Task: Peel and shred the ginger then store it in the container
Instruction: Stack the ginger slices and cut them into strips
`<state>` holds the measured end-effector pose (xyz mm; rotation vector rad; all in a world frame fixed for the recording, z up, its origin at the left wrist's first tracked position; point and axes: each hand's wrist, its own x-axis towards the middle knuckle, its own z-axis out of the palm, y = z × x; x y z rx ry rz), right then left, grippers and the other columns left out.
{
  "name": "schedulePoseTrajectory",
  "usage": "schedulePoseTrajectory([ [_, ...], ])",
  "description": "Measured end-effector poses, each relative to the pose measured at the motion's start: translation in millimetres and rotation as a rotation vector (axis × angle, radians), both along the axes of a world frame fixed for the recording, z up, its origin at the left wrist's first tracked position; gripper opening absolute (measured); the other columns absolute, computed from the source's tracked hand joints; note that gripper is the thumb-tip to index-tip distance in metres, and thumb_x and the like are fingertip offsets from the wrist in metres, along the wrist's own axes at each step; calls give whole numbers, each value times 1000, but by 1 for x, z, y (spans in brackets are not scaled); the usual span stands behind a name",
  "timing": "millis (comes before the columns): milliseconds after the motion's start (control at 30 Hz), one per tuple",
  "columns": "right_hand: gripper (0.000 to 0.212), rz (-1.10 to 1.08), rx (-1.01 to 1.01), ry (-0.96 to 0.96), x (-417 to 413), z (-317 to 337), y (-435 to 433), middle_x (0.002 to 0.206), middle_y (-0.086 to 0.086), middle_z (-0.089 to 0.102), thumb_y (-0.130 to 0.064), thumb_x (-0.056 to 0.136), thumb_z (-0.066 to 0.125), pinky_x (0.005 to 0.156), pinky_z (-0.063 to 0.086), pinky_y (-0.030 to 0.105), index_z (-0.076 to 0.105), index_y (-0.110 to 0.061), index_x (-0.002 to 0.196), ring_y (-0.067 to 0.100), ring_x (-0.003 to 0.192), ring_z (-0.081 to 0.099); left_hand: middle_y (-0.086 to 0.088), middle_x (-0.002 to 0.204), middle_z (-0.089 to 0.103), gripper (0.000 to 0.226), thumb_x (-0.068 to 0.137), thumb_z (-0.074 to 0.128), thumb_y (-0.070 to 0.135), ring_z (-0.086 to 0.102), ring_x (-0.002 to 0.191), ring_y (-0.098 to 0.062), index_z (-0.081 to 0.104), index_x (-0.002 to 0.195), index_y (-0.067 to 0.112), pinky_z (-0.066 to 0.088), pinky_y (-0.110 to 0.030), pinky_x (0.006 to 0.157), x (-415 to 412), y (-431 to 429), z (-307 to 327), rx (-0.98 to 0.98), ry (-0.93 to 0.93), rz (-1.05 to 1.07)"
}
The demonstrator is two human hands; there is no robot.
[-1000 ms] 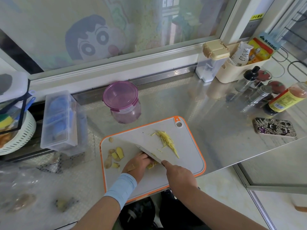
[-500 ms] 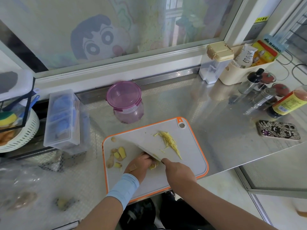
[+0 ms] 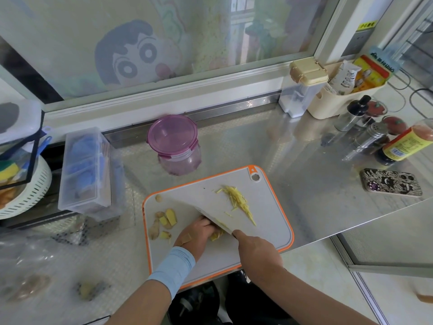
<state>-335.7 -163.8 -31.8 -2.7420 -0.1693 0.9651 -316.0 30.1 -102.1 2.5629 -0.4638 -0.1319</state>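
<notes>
Looking down through the head camera, I see my left hand, with a pale blue sleeve on its wrist, at the near middle of the grey plastic cutting board with an orange rim. Its fingers are curled over a small yellow chunk of peeled ginger and pin it to the board; only the chunk's near end peeks out under my knuckles. My right hand is closed in a fist round the handle of the broad pale kitchen knife. The handle itself is hidden inside my grip. The blade runs away from me and to the left, lying just beside the left fingers and over the chunk.

On the far right part of the board lies a loose heap of fine pale-yellow ginger shreds, drawn out in a line, with a few stray slivers near it. On the left part sit several flat peeled ginger slices, yellow with browner edges, close together, and one small round bit lies near the far left corner.

Beyond the board, on the shiny steel bench, stands the round clear storage container with a purple clip lid, lid on, well apart from the shreds. A clear oblong plastic box stands to its left, and a phone in a patterned case lies off to the right.
</notes>
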Motion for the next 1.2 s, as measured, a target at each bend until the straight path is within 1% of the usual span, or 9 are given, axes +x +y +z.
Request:
schedulePoseTrajectory([
  [100, 61, 4, 4, 7, 3, -3, 2, 77, 4, 52, 7, 82, 35, 57, 46, 37, 35, -31, 130, 25, 70, 55, 1, 104, 68, 29, 71, 70, 5, 63, 97, -17, 76, 94, 21, 52, -20, 74, -1, 1, -3, 2, 18, 5],
  [300, 55, 22, 22, -14, 17, -5, 15, 74, 5, 51, 7, 82, 35, 53, 43, 35, 38, -26, 126, 22, 61, 49, 1, 114, 63, 25, 84, 66, 8, 56, 110, -16, 73, 105, 19, 54, -33, 80, -2, 0, -3, -24, 80, 45],
  [400, 51, 22, 28, -37, 17, -7, 14, 72, 4, 50, 4, 85, 36, 50, 40, 32, 39, -26, 127, 20, 58, 47, 1, 109, 65, 29, 78, 70, 4, 59, 103, -18, 74, 102, 21, 56, -31, 76, -4, 0, -3, 3, 40, 50],
  [533, 47, 23, 39, -69, 14, -7, 8, 71, 3, 48, 0, 89, 35, 47, 36, 30, 38, -27, 127, 20, 58, 45, 1, 109, 66, 30, 76, 69, 1, 60, 104, -18, 74, 99, 19, 53, -26, 78, -2, 1, -4, 15, 27, 28],
  [700, 48, 7, 30, -52, -1, -8, 0, 74, 4, 48, 1, 87, 35, 53, 40, 33, 37, -28, 125, 24, 64, 49, 2, 103, 66, 40, 65, 75, -6, 61, 98, -17, 75, 94, 23, 56, -28, 66, -4, 0, 0, 13, 31, 25],
  [867, 44, 16, 8, -46, -1, -10, -2, 74, 4, 47, 2, 85, 36, 52, 40, 33, 37, -24, 120, 24, 65, 48, 4, 108, 65, 42, 69, 72, -4, 60, 103, -16, 75, 98, 27, 56, -29, 72, -2, 2, -4, 25, 33, 34],
  [1033, 37, 33, 3, -30, 8, -9, 7, 72, 5, 46, 5, 84, 36, 46, 35, 32, 36, -21, 110, 21, 57, 43, 3, 100, 67, 38, 66, 75, -4, 62, 95, -16, 76, 92, 24, 49, -17, 70, -4, 0, 2, -19, -2, 46],
  [1133, 35, 46, 12, -38, 12, -10, 11, 71, 5, 47, 4, 84, 35, 45, 34, 32, 36, -21, 108, 21, 56, 43, 3, 98, 67, 41, 64, 77, -6, 63, 94, -16, 76, 93, 23, 53, -20, 68, -4, 0, 2, -32, -23, 31],
  [1200, 33, 40, 11, -37, 12, -10, 11, 71, 5, 47, 4, 84, 35, 44, 33, 31, 35, -22, 104, 21, 56, 43, 2, 101, 67, 37, 70, 74, -2, 62, 97, -17, 76, 96, 24, 55, -23, 71, -5, 1, 1, -31, 1, 39],
])
